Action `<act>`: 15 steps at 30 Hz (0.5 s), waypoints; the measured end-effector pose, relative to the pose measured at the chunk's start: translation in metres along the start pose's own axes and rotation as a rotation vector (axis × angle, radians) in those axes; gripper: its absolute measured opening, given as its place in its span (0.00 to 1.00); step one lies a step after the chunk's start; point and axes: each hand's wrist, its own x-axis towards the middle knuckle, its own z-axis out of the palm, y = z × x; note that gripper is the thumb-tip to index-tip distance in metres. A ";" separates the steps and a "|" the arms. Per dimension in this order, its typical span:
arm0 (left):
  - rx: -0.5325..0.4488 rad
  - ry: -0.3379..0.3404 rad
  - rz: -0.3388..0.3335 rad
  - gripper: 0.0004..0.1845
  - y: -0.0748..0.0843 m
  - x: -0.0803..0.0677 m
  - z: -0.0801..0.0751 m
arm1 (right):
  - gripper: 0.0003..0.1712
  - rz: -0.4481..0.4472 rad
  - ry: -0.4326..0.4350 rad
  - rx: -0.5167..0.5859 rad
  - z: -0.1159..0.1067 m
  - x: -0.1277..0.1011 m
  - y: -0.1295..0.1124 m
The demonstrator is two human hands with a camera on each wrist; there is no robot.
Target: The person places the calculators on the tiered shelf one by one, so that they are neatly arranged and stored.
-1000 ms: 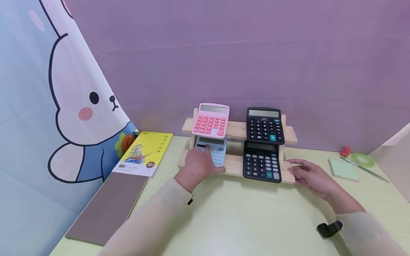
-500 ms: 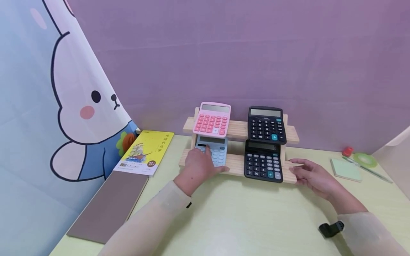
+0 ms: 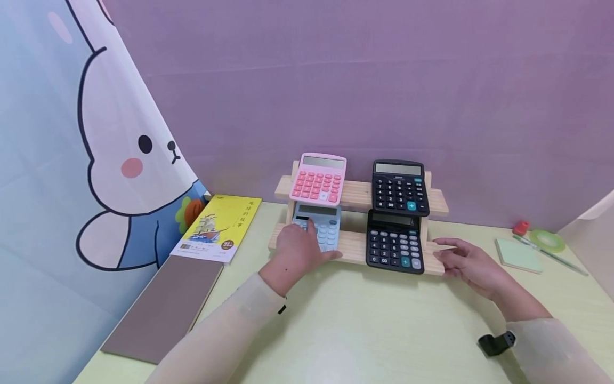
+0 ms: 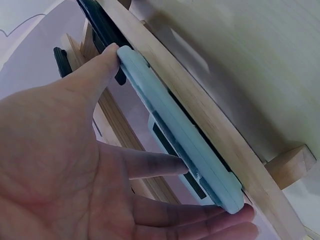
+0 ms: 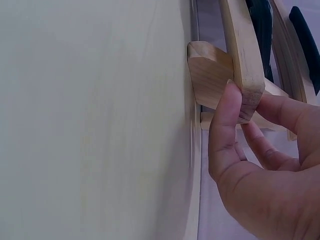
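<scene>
Blue calculator (image 3: pixel 322 228), pinched by the left hand (image 3: pixel 296 252), sits on the wooden rack (image 3: pixel 357 246) with three others, while the right hand (image 3: pixel 467 262) grasps the rack's end.

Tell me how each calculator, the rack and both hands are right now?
Blue calculator: on the lower shelf, leaning back, held by the left hand.
Pink calculator: resting on the upper shelf, untouched.
Two black calculators: one on each shelf, untouched.
Wooden rack: standing on the table.
Left hand: grip around the blue calculator's edges.
Right hand: pinching the lower shelf's right end.
</scene>
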 end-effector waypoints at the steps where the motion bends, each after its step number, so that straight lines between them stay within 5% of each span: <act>1: 0.004 0.000 0.001 0.66 0.000 0.000 -0.001 | 0.37 0.000 0.002 -0.003 0.000 0.000 0.000; 8: -0.071 0.009 0.015 0.65 -0.003 -0.004 0.001 | 0.40 0.024 0.013 -0.080 -0.001 -0.003 0.001; 12: -0.141 0.061 0.055 0.58 -0.015 -0.012 -0.002 | 0.42 0.015 0.054 -0.249 -0.004 -0.012 -0.009; 15: -0.185 0.127 0.148 0.46 -0.031 -0.024 -0.011 | 0.43 -0.031 0.141 -0.434 -0.009 -0.023 -0.027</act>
